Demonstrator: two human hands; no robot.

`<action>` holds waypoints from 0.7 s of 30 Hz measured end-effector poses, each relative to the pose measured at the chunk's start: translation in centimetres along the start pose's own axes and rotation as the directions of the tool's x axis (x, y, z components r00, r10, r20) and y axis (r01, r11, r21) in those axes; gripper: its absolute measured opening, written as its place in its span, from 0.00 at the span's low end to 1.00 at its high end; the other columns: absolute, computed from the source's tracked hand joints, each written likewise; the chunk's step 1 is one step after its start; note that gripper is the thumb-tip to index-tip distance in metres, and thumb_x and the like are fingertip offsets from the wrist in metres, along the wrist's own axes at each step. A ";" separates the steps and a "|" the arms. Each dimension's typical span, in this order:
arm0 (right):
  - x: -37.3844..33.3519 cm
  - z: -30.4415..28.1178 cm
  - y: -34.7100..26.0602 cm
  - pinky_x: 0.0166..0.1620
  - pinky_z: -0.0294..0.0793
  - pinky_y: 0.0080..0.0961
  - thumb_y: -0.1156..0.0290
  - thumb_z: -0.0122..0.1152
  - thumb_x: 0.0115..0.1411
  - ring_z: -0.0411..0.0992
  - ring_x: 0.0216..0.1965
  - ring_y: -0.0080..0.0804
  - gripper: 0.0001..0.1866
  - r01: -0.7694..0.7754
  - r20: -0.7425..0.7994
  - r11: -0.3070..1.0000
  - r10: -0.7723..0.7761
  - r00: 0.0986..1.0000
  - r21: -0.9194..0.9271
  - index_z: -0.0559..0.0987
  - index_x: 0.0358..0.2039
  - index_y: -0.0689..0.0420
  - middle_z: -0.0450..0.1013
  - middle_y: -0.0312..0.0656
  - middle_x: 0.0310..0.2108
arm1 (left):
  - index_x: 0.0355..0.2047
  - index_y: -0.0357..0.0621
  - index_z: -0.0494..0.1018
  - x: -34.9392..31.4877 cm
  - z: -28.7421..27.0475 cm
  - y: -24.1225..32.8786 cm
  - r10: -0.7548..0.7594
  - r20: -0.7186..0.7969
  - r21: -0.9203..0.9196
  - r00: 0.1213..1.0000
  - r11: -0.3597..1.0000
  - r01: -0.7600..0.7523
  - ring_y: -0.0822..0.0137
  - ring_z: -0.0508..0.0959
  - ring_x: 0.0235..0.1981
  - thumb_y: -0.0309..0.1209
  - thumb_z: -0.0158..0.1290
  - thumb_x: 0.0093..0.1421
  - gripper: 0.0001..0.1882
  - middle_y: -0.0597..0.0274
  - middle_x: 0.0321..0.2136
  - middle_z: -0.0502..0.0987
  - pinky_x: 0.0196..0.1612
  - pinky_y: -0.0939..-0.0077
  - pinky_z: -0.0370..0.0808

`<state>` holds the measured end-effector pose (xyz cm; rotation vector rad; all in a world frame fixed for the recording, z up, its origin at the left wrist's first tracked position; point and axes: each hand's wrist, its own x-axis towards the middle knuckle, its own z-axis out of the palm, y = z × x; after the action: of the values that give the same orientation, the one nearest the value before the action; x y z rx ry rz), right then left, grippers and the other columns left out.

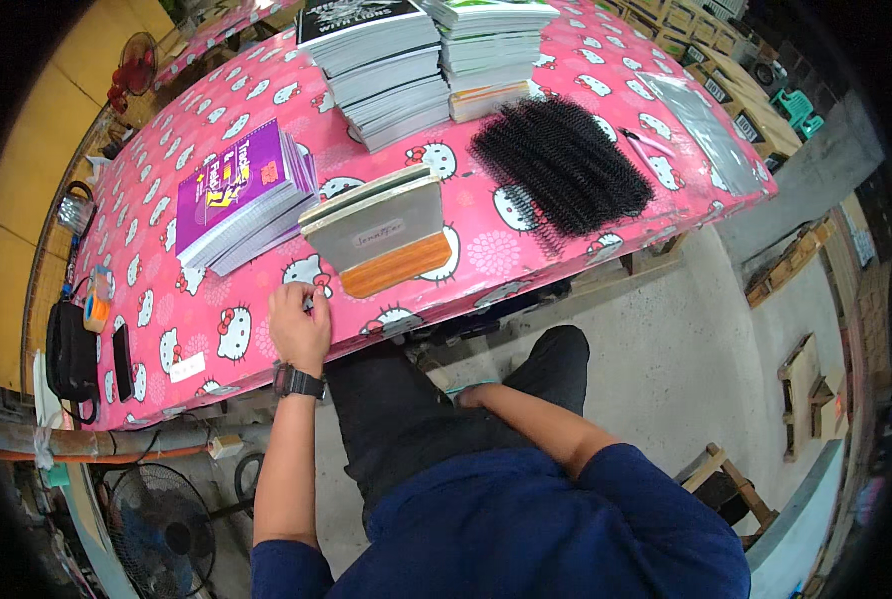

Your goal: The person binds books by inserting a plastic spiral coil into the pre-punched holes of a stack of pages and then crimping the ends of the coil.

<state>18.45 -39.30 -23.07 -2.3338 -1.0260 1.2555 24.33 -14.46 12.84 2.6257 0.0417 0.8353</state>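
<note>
My left hand [300,325] rests on the near edge of the table with its fingers curled in. A small dark bit shows at its fingertips, too small to name. Just beyond it stands a grey and wood-brown block-like holder [386,235] with a slot along its top. Left of the holder lies a stack of purple-covered spiral notebooks [236,190]. My right hand [474,396] is down at my lap, below the table edge. Its fingers are mostly hidden, and a thin teal edge [473,384] shows beside it.
Black plastic binding coils [561,170] lie in a pile, with pink-handled pliers [649,146] beyond. Tall book stacks [376,80] stand at the back. Clear plastic sheets [705,130] lie far right. A phone [123,362], black pouch [71,349] and tape roll [97,299] sit left.
</note>
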 end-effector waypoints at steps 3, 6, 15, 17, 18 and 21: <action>2.2 -1.8 -4.7 0.47 0.66 0.39 0.56 0.48 0.57 0.70 0.46 0.45 0.23 0.100 0.283 0.992 -0.076 0.956 -0.074 0.76 0.45 0.60 0.71 0.49 0.48 | 0.26 0.42 0.72 -0.7 -0.2 -1.1 -0.013 -0.007 0.005 1.000 1.000 0.013 0.55 0.71 0.33 0.30 0.54 0.53 0.05 0.57 0.28 0.72 0.36 0.63 0.68; 3.1 0.2 -4.8 0.42 0.66 0.43 0.62 0.52 0.55 0.72 0.36 0.45 0.17 0.126 0.282 0.991 -0.110 0.953 -0.039 0.80 0.34 0.63 0.75 0.50 0.38 | 0.26 0.42 0.72 -0.5 -0.2 -0.8 -0.016 -0.004 0.021 1.000 1.000 0.016 0.55 0.71 0.33 0.30 0.54 0.53 0.05 0.57 0.28 0.72 0.36 0.63 0.68; 3.8 3.2 0.3 0.44 0.65 0.44 0.48 0.44 0.62 0.70 0.40 0.47 0.30 -0.095 0.161 0.995 0.097 0.982 -0.019 0.77 0.42 0.66 0.73 0.49 0.42 | 0.22 0.41 0.70 -0.1 1.7 1.4 0.114 -0.065 -0.079 0.991 0.990 -0.119 0.54 0.70 0.28 0.30 0.54 0.53 0.07 0.55 0.23 0.71 0.32 0.61 0.66; 1.8 0.2 -1.2 0.44 0.64 0.44 0.47 0.42 0.63 0.69 0.39 0.46 0.31 -0.107 0.229 0.994 0.110 0.967 -0.025 0.76 0.43 0.66 0.73 0.48 0.43 | 0.26 0.42 0.71 -0.2 1.9 1.9 0.128 -0.028 -0.105 0.991 0.986 -0.130 0.55 0.70 0.32 0.29 0.54 0.52 0.05 0.56 0.26 0.71 0.36 0.60 0.66; 0.6 -1.6 -3.4 0.43 0.64 0.44 0.48 0.42 0.64 0.69 0.38 0.45 0.30 -0.065 0.284 0.997 0.076 0.956 -0.048 0.77 0.42 0.66 0.73 0.48 0.43 | 0.29 0.42 0.72 -0.5 1.2 1.4 0.089 0.033 -0.114 0.995 0.990 -0.085 0.55 0.70 0.34 0.29 0.53 0.51 0.05 0.57 0.28 0.72 0.38 0.60 0.66; -3.0 -5.4 -8.9 0.42 0.64 0.44 0.50 0.41 0.65 0.69 0.36 0.44 0.28 -0.060 0.347 0.996 0.081 0.934 -0.073 0.78 0.40 0.65 0.73 0.48 0.41 | 0.35 0.43 0.72 -1.2 -0.4 -0.3 0.125 0.056 -0.124 0.990 0.985 -0.118 0.54 0.70 0.41 0.29 0.54 0.50 0.11 0.55 0.35 0.71 0.43 0.59 0.65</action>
<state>17.82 -34.81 -13.25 -2.2570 -1.1061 1.7376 23.08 -14.23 12.39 2.5593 -0.1827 0.7674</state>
